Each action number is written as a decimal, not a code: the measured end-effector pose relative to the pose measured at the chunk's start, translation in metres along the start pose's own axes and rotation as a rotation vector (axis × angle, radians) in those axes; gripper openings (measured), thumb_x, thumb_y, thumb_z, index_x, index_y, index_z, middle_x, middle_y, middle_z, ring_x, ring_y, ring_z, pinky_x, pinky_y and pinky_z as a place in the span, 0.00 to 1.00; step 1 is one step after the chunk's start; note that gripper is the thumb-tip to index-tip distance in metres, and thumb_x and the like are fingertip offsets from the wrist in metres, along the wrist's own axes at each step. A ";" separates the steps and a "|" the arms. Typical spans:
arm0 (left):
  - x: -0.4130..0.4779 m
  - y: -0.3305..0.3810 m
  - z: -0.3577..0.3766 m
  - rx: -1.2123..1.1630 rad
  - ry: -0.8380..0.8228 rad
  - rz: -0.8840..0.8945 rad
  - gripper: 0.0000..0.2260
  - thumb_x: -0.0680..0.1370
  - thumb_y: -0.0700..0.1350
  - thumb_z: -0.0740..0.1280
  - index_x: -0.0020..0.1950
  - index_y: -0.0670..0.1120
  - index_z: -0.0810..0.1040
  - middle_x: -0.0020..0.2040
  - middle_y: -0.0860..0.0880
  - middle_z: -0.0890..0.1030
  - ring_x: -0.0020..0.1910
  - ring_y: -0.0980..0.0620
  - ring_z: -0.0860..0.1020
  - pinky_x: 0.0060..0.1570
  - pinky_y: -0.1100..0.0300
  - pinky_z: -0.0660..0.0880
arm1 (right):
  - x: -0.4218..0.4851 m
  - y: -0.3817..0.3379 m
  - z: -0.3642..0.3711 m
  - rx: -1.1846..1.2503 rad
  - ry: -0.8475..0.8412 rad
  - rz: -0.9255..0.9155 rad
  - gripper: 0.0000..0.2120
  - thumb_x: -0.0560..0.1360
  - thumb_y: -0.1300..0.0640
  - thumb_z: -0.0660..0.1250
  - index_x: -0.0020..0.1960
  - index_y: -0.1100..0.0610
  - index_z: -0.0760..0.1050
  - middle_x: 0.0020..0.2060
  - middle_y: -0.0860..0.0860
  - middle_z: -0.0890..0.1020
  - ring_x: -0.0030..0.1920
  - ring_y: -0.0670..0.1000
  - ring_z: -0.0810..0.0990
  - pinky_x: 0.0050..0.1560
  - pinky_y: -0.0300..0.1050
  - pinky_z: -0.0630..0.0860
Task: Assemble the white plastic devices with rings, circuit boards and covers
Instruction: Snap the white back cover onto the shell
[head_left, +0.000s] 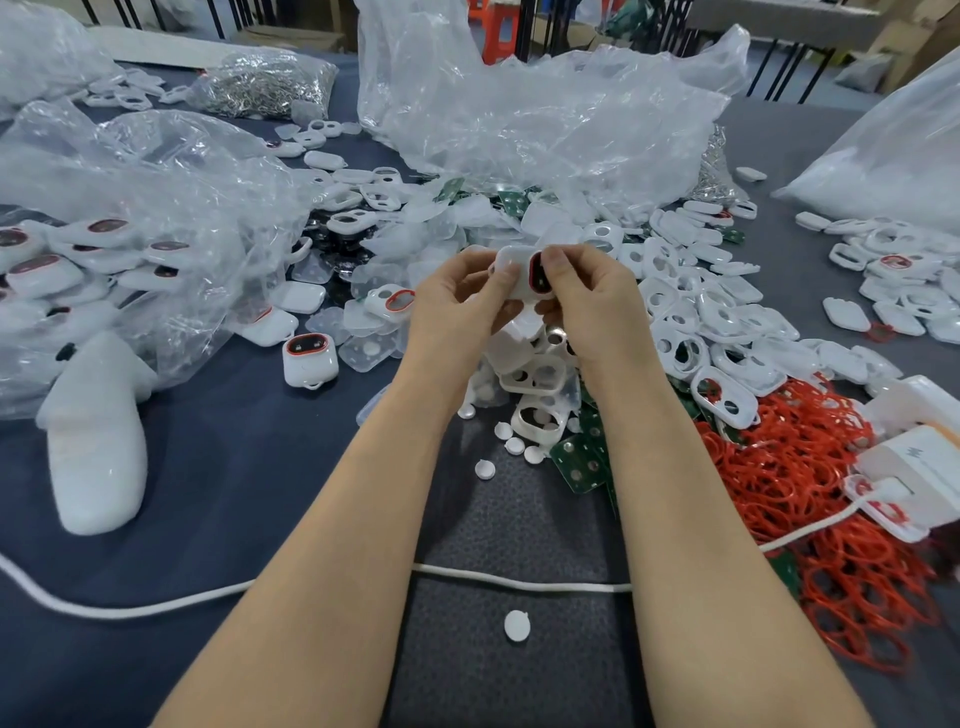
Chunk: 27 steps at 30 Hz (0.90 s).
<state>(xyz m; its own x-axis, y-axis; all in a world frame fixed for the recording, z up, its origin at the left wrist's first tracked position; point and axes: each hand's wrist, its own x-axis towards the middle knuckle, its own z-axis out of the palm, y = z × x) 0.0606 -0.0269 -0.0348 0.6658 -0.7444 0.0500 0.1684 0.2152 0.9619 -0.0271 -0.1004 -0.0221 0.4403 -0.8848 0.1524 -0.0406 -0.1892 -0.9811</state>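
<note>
Both hands hold one white plastic device (519, 270) above the pile in the middle of the table. My left hand (457, 306) grips its left side, thumb on the white top. My right hand (587, 301) pinches its right end, where a red ring and a dark window show. Under the hands lie white housings (535, 374) and small white round caps (485, 469). Green circuit boards (579, 462) sit just right of the caps. A heap of red rings (810, 499) spreads at the right. One assembled device (310, 359) stands left of my left arm.
Clear plastic bags (519, 119) lie crumpled at the back and on the left, one holding assembled devices (47, 270). White covers (691, 306) are piled right of centre. A white cable (519, 579) crosses the table under my arms. A white charger box (914, 467) sits at the right edge.
</note>
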 end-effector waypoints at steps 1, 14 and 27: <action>0.000 0.000 0.000 0.033 0.011 0.006 0.02 0.79 0.40 0.66 0.49 0.45 0.77 0.48 0.44 0.81 0.48 0.50 0.82 0.47 0.64 0.79 | 0.000 0.000 0.000 0.013 0.001 0.004 0.04 0.79 0.55 0.65 0.48 0.54 0.78 0.36 0.47 0.80 0.30 0.39 0.76 0.32 0.31 0.73; 0.001 -0.003 -0.001 0.240 0.087 0.086 0.06 0.80 0.42 0.65 0.55 0.42 0.72 0.49 0.45 0.80 0.44 0.50 0.82 0.50 0.56 0.80 | -0.004 -0.002 0.006 0.109 -0.082 -0.058 0.07 0.76 0.60 0.68 0.51 0.50 0.80 0.47 0.50 0.84 0.48 0.46 0.82 0.45 0.35 0.77; 0.000 -0.003 0.000 0.222 0.053 0.104 0.05 0.80 0.41 0.65 0.53 0.41 0.72 0.50 0.43 0.80 0.48 0.48 0.82 0.48 0.61 0.80 | -0.004 -0.002 0.007 0.114 -0.060 -0.060 0.07 0.75 0.60 0.69 0.52 0.53 0.80 0.47 0.51 0.84 0.50 0.48 0.83 0.55 0.45 0.80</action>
<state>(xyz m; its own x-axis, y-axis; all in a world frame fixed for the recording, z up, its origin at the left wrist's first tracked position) 0.0605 -0.0277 -0.0377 0.7094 -0.6901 0.1435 -0.0628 0.1409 0.9880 -0.0223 -0.0938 -0.0213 0.4918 -0.8457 0.2073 0.0879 -0.1887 -0.9781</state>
